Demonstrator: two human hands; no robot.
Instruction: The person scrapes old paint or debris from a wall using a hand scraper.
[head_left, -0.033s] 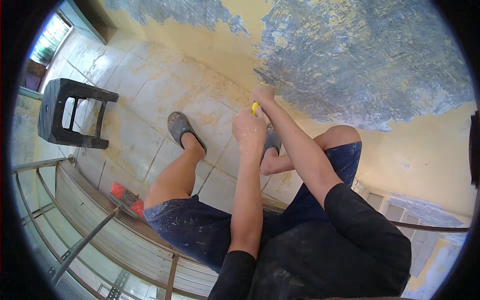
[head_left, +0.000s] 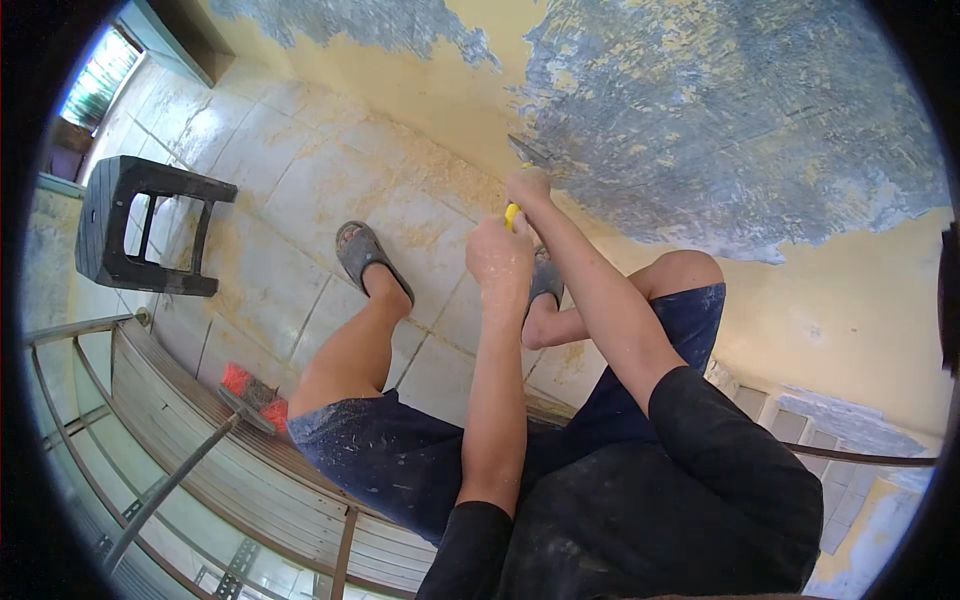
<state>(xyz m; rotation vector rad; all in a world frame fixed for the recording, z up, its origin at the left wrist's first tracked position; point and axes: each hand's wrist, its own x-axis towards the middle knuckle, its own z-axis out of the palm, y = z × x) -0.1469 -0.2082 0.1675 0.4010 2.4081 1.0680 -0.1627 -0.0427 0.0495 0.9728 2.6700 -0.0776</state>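
Both fists point(head_left: 515, 225) around yellow-handled scraper point(head_left: 512, 214)

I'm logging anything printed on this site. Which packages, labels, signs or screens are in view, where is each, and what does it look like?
None in view.
What does show: a yellow-handled scraper gripped by the left hand and right hand against the scraped wall, and a dark plastic stool on the tiled floor.

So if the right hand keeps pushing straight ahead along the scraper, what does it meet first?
Probably the wall. The right hand grips a yellow-handled scraper whose blade seems to be already at the scraped blue-grey patch, though contact is hard to judge.
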